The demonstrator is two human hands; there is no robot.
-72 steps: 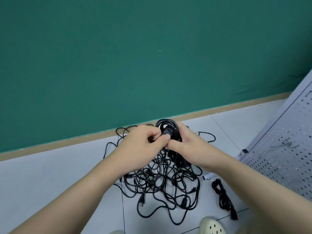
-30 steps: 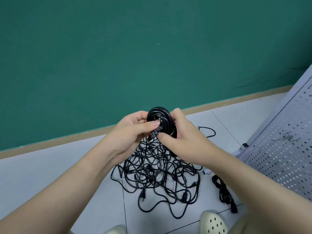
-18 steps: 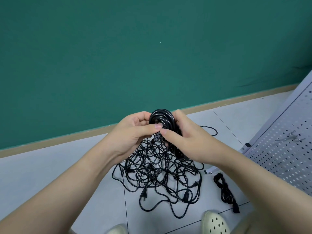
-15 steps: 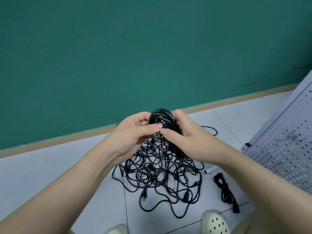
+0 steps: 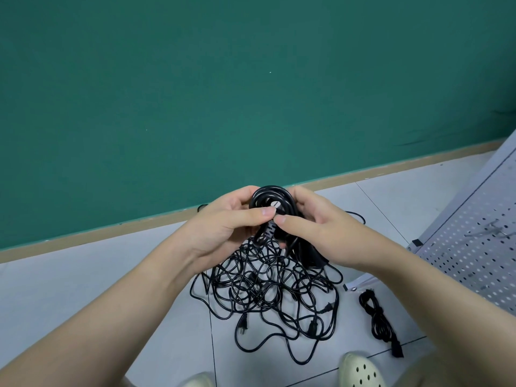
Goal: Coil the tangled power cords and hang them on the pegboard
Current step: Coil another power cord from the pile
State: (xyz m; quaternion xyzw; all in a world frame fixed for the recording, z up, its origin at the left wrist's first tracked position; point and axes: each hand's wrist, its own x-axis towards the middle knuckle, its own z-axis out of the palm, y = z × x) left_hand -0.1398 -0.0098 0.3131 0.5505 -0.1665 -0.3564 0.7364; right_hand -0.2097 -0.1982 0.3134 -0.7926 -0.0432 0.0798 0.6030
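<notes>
A black coiled power cord (image 5: 272, 198) is held up in front of me above the floor. My left hand (image 5: 223, 227) grips its left side, thumb across the front. My right hand (image 5: 315, 227) grips its right side, thumb tip meeting the left thumb over the cord's ribbed plug end (image 5: 265, 233), which pokes down between the palms. Below lies a tangled pile of black power cords (image 5: 268, 291) with several plugs showing. A grey pegboard (image 5: 474, 247) with a metal hook (image 5: 491, 230) leans at the right.
A small bundled black cord (image 5: 377, 317) lies on the tiled floor beside the pegboard's foot. Two pale perforated shoes (image 5: 360, 372) sit at the bottom edge. A green wall (image 5: 223, 93) with a tan baseboard runs behind the pile.
Both hands lifted the coil off the pile earlier; since then they stay at the same height. The plug end now hangs lower between the thumbs.
</notes>
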